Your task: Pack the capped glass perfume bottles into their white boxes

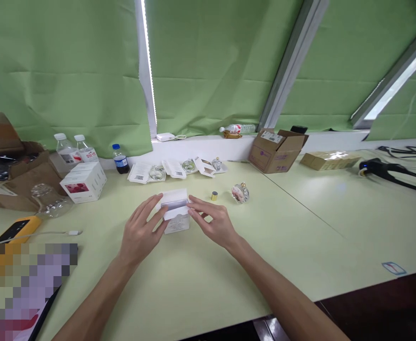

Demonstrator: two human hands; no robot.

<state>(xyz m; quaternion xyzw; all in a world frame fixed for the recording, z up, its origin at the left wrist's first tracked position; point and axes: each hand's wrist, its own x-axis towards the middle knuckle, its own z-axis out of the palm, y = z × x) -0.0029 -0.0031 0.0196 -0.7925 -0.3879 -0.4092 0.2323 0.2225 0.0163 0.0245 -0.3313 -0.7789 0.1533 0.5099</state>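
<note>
A small white carton with a pale printed front stands on the table, its top flaps raised. My left hand grips its left side, thumb at the front flap and fingers toward the back. At the right edge my right hand pinches the carton near the side flap with thumb and fingers. The carton's inside is mostly hidden. Beyond my right hand lie a short gold cap and a clear faceted glass bottle with a gold neck and something pinkish showing in it.
Several opened white packages with glass pieces lie along the back. A white box, a dark drink bottle and brown paper packaging are at left. An open cardboard box, a yellow box and a black stand are at right.
</note>
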